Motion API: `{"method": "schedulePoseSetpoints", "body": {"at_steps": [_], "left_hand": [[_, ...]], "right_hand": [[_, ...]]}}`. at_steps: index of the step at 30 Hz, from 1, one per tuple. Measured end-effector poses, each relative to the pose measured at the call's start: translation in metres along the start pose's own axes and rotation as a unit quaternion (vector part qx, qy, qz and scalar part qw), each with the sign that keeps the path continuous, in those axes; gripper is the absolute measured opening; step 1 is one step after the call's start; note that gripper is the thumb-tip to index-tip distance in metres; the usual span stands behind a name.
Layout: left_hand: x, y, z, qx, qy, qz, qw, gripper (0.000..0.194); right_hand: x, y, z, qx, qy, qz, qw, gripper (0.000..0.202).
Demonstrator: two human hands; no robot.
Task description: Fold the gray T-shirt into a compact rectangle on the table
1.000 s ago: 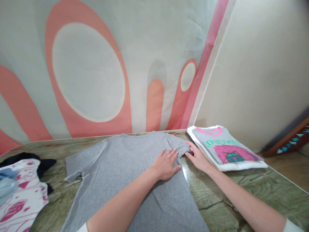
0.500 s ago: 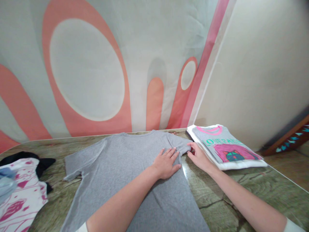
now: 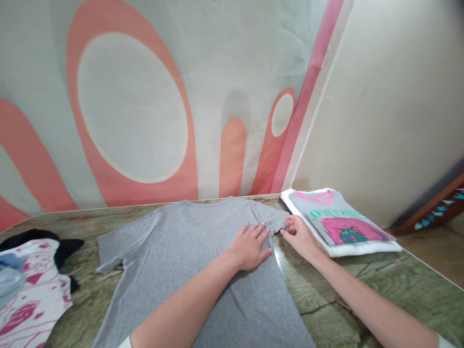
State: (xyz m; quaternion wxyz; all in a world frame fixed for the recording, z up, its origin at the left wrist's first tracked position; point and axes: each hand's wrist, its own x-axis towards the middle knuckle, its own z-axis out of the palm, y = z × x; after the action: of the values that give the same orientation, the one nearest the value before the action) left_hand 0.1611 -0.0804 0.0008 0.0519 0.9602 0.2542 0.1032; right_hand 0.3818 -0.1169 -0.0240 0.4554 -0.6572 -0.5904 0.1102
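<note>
A grey short-sleeved T-shirt [image 3: 188, 251] lies spread flat on the wood-patterned table, its neckline toward the wall. My left hand [image 3: 251, 246] rests flat on the shirt's upper right part, fingers spread, just inside the right sleeve [image 3: 271, 216]. At that sleeve's hem is my right hand [image 3: 297, 235], its fingers loosely curled, with a gap between thumb and forefinger. The fingertips are at or very near the hem, and no cloth shows pinched between them. Small creases run where the sleeve meets the body. The shirt's lower end is out of view.
On the right stands a stack of folded shirts [image 3: 340, 217], topped by a grey one with pink collar and cat print. At left lie a white-and-pink printed garment [image 3: 32, 290] and a black one [image 3: 68, 246]. A patterned wall [image 3: 208, 96] rises behind the table [image 3: 326, 299].
My right hand has shifted slightly right and its fingers have loosened at the sleeve hem. The left hand and the shirt stay practically where they were.
</note>
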Motion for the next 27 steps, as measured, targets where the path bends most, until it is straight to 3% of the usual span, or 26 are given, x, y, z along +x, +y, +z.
{"method": "schedulePoseSetpoints", "body": {"at_steps": [3, 20, 27], "left_hand": [[0.000, 0.000, 0.000, -0.004, 0.001, 0.000, 1.000, 0.062], [-0.002, 0.002, -0.003, -0.009, 0.007, 0.001, 1.000, 0.059], [-0.001, 0.009, -0.020, -0.030, 0.056, 0.028, 0.998, 0.040]], "right_hand": [[0.001, 0.001, 0.000, 0.023, 0.028, 0.014, 0.999, 0.036], [0.000, 0.005, 0.001, 0.005, 0.025, 0.006, 1.000, 0.035], [-0.001, 0.005, 0.003, 0.020, 0.002, -0.008, 1.000, 0.032]]}}
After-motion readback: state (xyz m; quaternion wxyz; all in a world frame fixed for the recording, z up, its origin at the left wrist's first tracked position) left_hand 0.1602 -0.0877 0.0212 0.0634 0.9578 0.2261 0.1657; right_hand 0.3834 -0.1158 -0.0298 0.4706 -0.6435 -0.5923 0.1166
